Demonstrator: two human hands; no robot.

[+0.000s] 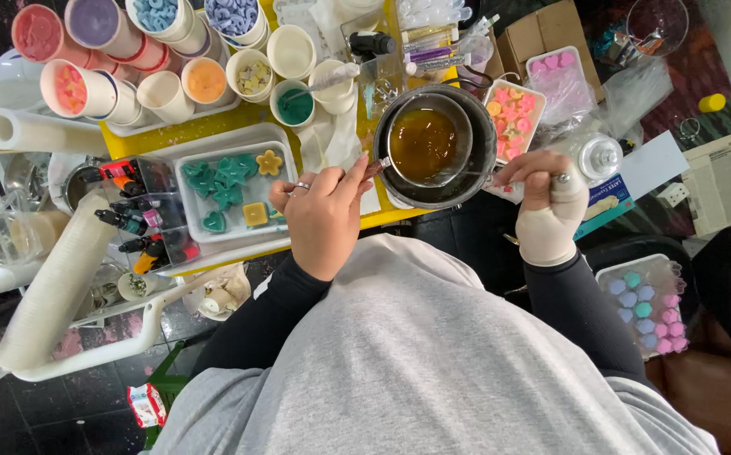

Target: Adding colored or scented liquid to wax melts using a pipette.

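While the left hand (pixel 322 215) pinches the handle of a small metal pot (pixel 426 145) of amber liquid at frame centre, nested in a larger pan (pixel 475 181), the right hand (pixel 548 202), wrapped in pale bandage, has its fingers closed on the pan's right rim. Left of centre on the yellow surface (pixel 214 126): white mould tray (pixel 187 181), teal shapes (pixel 224 181). Step judged: melting or steadying; lifting calls for a level hold.
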